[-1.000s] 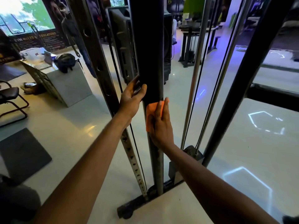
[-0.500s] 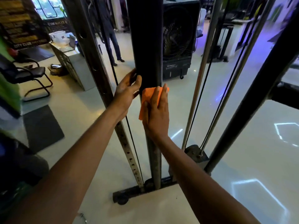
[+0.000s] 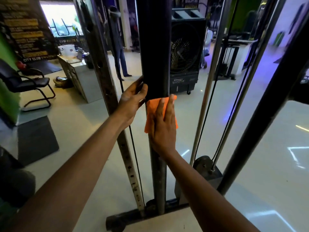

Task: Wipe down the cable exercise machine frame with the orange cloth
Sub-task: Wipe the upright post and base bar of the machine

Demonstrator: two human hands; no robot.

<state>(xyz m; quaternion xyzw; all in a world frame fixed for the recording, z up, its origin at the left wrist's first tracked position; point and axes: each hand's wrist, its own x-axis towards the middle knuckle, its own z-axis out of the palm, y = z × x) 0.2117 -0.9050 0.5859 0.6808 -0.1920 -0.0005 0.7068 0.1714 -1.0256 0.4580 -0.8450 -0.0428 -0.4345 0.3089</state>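
The cable machine's black centre post (image 3: 154,47) rises straight ahead of me. My right hand (image 3: 164,129) lies flat with straight fingers on the orange cloth (image 3: 151,113), pressing it against the post at about mid height. My left hand (image 3: 132,99) holds the post's left edge just above the cloth, its fingers wrapped behind the post and partly hidden. A perforated upright (image 3: 107,77) with a black cable (image 3: 134,151) stands left of the post.
Chrome guide rods (image 3: 206,97) and a slanted black frame bar (image 3: 260,124) stand to the right, a black base bar (image 3: 133,216) on the floor. Behind are a large cooler fan (image 3: 185,52), a standing person (image 3: 117,44), a desk (image 3: 78,72) and a chair (image 3: 28,84).
My right hand has slid the orange cloth up the post, and my left hand has shifted up with it. My view has tilted upward.
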